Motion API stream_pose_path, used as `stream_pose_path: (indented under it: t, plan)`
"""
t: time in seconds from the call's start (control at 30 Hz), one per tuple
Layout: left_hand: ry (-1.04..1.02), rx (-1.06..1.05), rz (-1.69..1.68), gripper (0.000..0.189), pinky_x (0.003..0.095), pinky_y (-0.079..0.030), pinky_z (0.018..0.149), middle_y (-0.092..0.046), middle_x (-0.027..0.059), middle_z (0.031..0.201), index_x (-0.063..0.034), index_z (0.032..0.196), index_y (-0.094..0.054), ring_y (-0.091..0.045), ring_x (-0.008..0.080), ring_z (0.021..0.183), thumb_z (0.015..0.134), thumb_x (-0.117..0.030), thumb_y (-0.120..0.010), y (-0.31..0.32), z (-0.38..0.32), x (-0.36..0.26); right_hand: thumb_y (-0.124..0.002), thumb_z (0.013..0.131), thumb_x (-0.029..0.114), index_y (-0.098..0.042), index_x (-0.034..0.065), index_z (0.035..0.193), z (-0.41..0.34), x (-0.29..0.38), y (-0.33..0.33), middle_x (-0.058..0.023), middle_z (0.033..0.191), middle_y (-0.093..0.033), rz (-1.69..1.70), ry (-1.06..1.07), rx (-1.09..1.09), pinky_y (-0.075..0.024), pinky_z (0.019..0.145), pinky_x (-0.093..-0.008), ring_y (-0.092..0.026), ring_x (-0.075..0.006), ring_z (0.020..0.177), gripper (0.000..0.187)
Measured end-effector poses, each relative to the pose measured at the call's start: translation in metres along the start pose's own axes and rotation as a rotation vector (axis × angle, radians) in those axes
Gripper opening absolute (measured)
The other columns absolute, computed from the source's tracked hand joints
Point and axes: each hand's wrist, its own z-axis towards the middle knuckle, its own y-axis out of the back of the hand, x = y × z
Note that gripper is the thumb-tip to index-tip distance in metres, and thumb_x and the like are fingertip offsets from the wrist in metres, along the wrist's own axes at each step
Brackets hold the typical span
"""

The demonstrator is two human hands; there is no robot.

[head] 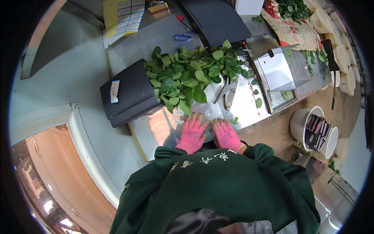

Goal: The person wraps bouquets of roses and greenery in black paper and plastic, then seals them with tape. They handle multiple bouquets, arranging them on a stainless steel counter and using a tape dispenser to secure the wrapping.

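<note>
My left hand [192, 133], in a pink glove with bare fingertips, lies palm down at the near edge of a metal worktable [248, 114], fingers spread over clear plastic film [213, 109]. Beside it my right hand [226, 133], gloved alike, also rests flat there, fingers close together. Just beyond both hands lies a bunch of leafy green stems [187, 74]. Its left end is wrapped in black sheet material [128, 93] that bears a small printed label [114, 91]. Whatever the wrap encloses is hidden. A metal blade-like tool [230, 95] lies right of the film.
Blue-handled scissors [183, 38], a red marker [184, 22] and black sheets [216, 20] lie at the back. To the right stand a metal box-like fixture [274, 70] and a printed sack [295, 32]. White buckets [298, 128] stand beyond the right edge; one holds dark packets.
</note>
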Motion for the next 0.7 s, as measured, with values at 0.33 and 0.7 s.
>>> stream_pose_path:
  t: [0.33,0.7]
  plan:
    - [0.104,-0.18,-0.187,0.057,0.052,-0.022,0.116,-0.045,0.0142,0.144,-0.0091,0.132,-0.054,-0.035,0.0352,0.139,0.08,-0.026,-0.07,-0.002,0.01,-0.002,-0.064,0.079,0.017,-0.048,-0.0062,0.132,0.025,-0.002,0.005,-0.0216,0.135,-0.052,0.11,0.133,0.006,-0.0317,0.113,-0.0487,-0.046,-0.0391,0.129,0.06]
    - [0.327,-0.005,-0.933,0.074,0.0364,-0.04,0.107,-0.05,0.0155,0.139,-0.0041,0.137,-0.048,-0.05,0.0265,0.129,0.074,-0.021,-0.083,0.082,0.0,-0.004,-0.06,0.098,0.025,-0.063,0.0028,0.115,0.084,0.011,0.078,-0.0071,0.105,-0.068,2.062,-0.84,0.535,-0.0553,0.09,-0.0332,-0.065,-0.0175,0.092,0.028]
